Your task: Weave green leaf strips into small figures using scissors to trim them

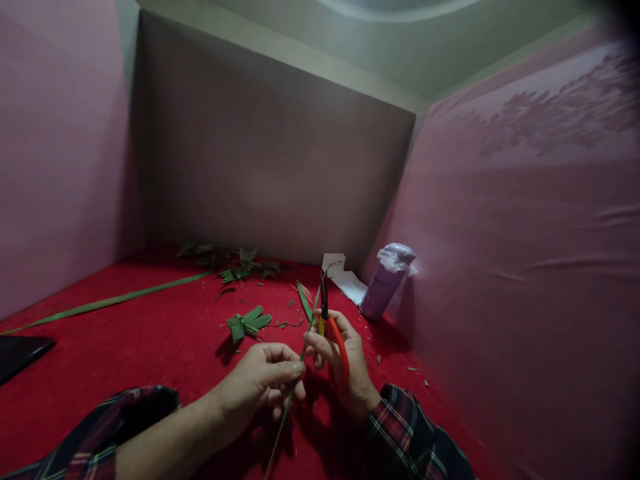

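My left hand (267, 380) pinches a long narrow green leaf strip (285, 417) between thumb and fingers; its lower end hangs toward me. My right hand (345, 357) is closed around scissors (341, 347) with red and yellow handles, their dark blades pointing up and away. The thumb and fingertips of that hand also touch the upper part of the strip. Just beyond my hands, a folded green leaf piece (247, 324) with several flaps lies on the red cloth (170, 353). A pointed leaf blade (305, 301) shows behind the strip.
A purple cylinder (383, 287) topped with crumpled clear plastic stands at the right, beside white papers (350, 287). Green leaves (243, 267) lie at the back. One long leaf strip (125, 298) stretches to the left, above a dark flat object (25, 353). Pink walls (520, 280) flank the surface.
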The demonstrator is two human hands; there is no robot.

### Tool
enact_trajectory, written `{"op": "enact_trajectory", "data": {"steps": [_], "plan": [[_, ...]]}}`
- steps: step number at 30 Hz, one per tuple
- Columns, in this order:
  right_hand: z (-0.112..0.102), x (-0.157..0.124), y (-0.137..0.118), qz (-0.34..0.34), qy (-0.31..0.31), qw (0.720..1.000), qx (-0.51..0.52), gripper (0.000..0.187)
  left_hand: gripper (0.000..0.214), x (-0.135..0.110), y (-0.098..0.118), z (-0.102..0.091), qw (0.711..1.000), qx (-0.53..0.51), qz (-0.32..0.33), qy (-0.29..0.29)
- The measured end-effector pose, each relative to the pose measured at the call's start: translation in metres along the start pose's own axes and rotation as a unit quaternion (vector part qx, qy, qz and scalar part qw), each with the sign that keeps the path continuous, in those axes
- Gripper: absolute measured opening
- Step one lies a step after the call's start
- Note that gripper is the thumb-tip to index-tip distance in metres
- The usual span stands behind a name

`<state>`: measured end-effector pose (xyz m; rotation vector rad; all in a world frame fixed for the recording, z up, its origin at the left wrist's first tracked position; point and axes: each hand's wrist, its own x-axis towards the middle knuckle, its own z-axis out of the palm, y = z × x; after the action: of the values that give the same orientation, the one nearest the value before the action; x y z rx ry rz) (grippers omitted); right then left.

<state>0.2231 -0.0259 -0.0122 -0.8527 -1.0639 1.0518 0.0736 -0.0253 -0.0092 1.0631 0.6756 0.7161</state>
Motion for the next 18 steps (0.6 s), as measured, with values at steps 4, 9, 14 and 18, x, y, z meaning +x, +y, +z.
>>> {"op": "enact_trajectory", "data": {"steps": [4,9,14,18], "plan": [[0.003,-0.002,0.001,0.008,-0.008,1.0,-0.003,0.035,0.02,0.001,-0.003,0.002,1.0,0.026,-0.012,-0.01],[0.006,-0.006,-0.005,0.04,-0.026,0.999,-0.006,0.041,0.028,0.004,0.0,0.0,0.994,0.063,0.037,0.075],[0.009,-0.011,-0.006,0.07,-0.048,0.996,-0.015,0.056,0.025,0.005,0.007,-0.005,0.98,0.055,0.106,0.157],[0.01,-0.014,-0.002,0.073,-0.085,0.993,-0.034,0.061,0.023,0.005,0.008,-0.005,0.979,0.06,0.145,0.127]]}}
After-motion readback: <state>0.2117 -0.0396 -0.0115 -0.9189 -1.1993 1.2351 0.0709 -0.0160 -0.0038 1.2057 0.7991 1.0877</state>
